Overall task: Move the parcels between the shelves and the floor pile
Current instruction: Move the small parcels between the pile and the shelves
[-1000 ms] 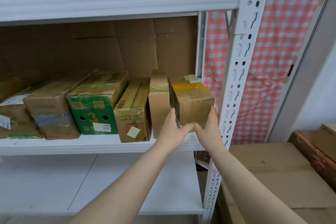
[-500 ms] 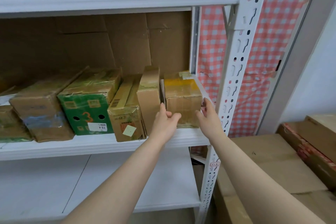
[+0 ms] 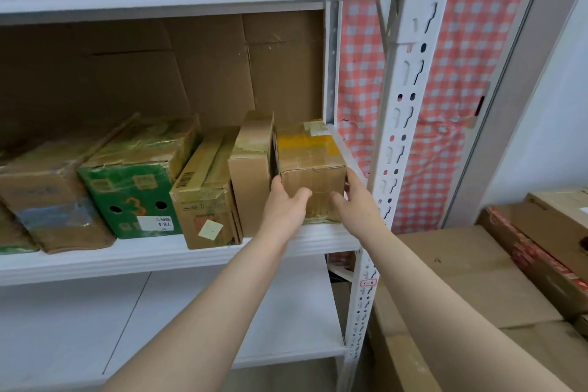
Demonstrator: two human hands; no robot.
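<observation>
Head view looks down along two bare forearms reaching to the middle shelf (image 3: pixel 127 259) of a white metal rack. The small brown parcel (image 3: pixel 313 175), with a yellow patch and tape on its top, sits at the far right end of this shelf, just beside the rack's rear corner.

The left grip (image 3: pixel 283 204) clasps the parcel's left front edge: its fingers are tucked into the narrow gap on that side and its thumb lies across the front face. The right grip (image 3: pixel 358 204) clasps the opposite edge, fingers running up the right face and thumb pressed on the front. Both are closed on the parcel, which rests on the shelf board.

Touching the parcel's left side stands a narrow upright carton (image 3: pixel 251 175). Next to that comes a barcode box (image 3: pixel 206 200) with a pale square sticker, then a green box (image 3: pixel 133 194) marked with an orange 3, then a taped brown box (image 3: pixel 47 200) lying at an angle.

Flattened cardboard (image 3: pixel 191 73) lines the back of the bay. The lower shelf (image 3: pixel 191 328) shows white board. A perforated white post (image 3: pixel 401 137) rises to the right of the hands, with red-checked cloth (image 3: pixel 445 105) behind it. Large cartons (image 3: pixel 461 274) lie beyond the post on the right.
</observation>
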